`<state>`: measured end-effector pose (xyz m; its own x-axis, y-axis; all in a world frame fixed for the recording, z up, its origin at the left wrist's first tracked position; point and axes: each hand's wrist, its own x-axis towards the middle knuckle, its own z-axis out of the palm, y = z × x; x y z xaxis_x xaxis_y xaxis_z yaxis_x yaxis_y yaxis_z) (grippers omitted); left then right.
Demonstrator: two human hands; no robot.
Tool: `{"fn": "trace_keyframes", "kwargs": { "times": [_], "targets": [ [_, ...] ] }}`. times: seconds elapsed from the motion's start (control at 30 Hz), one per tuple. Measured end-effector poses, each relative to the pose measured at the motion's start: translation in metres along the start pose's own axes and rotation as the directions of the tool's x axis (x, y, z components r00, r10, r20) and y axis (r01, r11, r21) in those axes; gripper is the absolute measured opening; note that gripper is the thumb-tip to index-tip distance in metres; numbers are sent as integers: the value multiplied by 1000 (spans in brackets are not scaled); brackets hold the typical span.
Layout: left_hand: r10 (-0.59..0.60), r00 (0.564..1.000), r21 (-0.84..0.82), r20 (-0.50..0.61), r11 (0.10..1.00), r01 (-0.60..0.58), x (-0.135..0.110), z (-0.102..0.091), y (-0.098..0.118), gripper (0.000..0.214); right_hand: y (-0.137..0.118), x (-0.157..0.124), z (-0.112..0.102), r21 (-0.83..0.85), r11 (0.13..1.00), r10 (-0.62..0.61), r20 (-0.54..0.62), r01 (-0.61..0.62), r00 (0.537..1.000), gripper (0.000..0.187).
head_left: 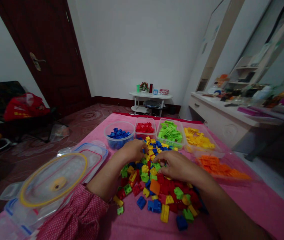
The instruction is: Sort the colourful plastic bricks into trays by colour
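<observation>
A heap of mixed plastic building bricks in red, blue, green, yellow and orange lies on a pink cloth. My left hand rests on the far left of the heap, fingers curled down onto the bricks. My right hand lies on the middle of the heap, fingers pinched together among the bricks; what they hold is hidden. Behind the heap stand clear tubs: blue bricks, red bricks, green bricks, yellow bricks and orange bricks.
Several clear container lids are stacked at the left on the cloth. A dark door and a chair with a red bag are at the left. A small white table stands by the back wall, a cluttered desk at the right.
</observation>
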<state>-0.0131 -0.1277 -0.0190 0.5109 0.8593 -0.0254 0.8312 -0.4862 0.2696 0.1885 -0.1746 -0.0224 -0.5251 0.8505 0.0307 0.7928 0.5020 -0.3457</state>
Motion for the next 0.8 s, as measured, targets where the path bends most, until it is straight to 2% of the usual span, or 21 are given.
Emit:
{"fn": "trace_keyframes", "kwargs": {
  "times": [0.13, 0.27, 0.57, 0.7, 0.8],
  "targets": [
    [0, 1000, -9, -10, 1000, 0, 0, -2, 0, 28, -14, -2, -8, 27, 1000, -6, -41, 7, 999, 29],
    [12, 1000, -13, -15, 1000, -12, 3, 2, -2, 29, -33, -7, -6, 63, 993, -99, 34, 97, 994, 26],
    [71, 997, -35, 38, 997, -69, 1, 4, -8, 33, -49, -15, -3, -143, 989, -15, 109, 30, 994, 41],
    [44, 999, -45, -2, 998, -44, 6, 10, -12, 32, -53, -12, -4, -180, 983, 4, 102, 14, 995, 33],
    [12, 996, -79, -92, 997, -19, 12, 18, -15, 31, -49, -10, -3, -124, 992, -19, 73, 28, 997, 23]
  ]
}}
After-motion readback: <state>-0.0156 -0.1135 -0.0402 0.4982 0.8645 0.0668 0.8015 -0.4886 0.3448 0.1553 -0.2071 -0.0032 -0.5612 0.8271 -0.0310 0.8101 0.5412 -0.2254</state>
